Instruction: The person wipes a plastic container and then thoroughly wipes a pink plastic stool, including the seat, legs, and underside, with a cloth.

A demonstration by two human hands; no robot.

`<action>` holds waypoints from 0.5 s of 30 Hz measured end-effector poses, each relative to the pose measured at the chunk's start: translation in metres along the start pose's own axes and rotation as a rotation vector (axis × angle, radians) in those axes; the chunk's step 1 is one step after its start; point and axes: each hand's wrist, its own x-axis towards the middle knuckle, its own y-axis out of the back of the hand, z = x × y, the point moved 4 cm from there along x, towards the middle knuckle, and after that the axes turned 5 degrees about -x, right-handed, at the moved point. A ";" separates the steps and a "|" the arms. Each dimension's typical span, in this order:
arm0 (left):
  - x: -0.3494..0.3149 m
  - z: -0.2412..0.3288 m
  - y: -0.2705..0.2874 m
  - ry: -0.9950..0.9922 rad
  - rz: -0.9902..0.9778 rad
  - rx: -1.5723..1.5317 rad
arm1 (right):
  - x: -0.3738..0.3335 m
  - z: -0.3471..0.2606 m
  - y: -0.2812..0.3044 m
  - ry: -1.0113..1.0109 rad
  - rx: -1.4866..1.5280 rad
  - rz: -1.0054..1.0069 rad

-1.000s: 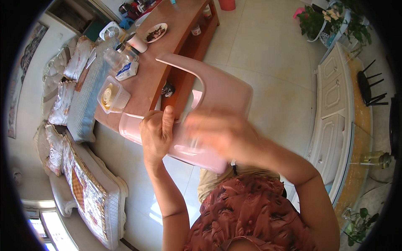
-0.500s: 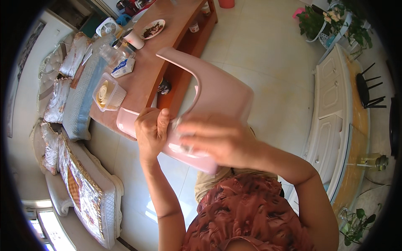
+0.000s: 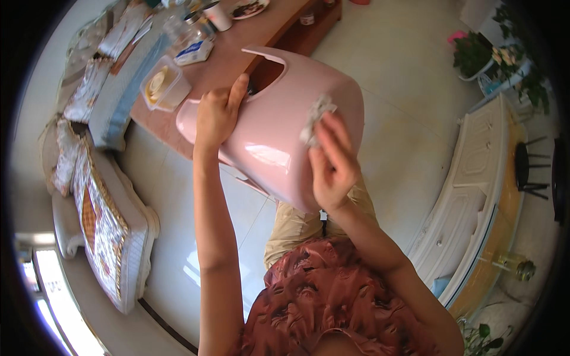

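A glossy pink plastic stool (image 3: 267, 127) is tilted on its side in front of me, its cut-out edge turned toward the table. My left hand (image 3: 217, 117) is closed on the stool's left part, thumb pointing up; the fingers' far side is hidden behind the plastic. In my right hand (image 3: 335, 163) is a crumpled whitish tissue (image 3: 317, 121), pinched between thumb and fingers. That tissue lies against the stool's broad right-hand face. The lower end of the stool is close to my knees.
Beyond the stool stands a brown wooden table (image 3: 237, 44) bearing a clear plastic tub (image 3: 165, 86), a blue-and-white packet (image 3: 195, 52), a white cylinder (image 3: 217, 16) and a plate (image 3: 248, 8). A sofa (image 3: 133, 255) lines the left; a white cabinet (image 3: 475, 142) and plants (image 3: 473, 54) the right.
My right hand has carried the tissue up and right over the stool, from near my left hand to the broad face. The stool has turned, showing more of its smooth surface.
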 end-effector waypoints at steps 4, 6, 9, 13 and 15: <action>0.011 -0.028 0.005 0.036 -0.012 -0.063 | -0.040 0.000 -0.003 0.204 0.074 -0.245; 0.010 -0.033 0.005 0.064 -0.043 -0.033 | -0.040 0.004 0.000 0.392 0.038 -0.357; 0.009 -0.026 -0.002 0.008 -0.028 -0.063 | 0.016 -0.001 -0.006 0.464 -0.034 -0.430; 0.011 -0.013 -0.005 -0.027 -0.009 -0.056 | 0.079 -0.012 -0.035 0.263 -0.143 -0.440; 0.014 -0.017 -0.003 -0.021 -0.054 -0.003 | 0.070 -0.017 -0.041 0.341 -0.184 -0.473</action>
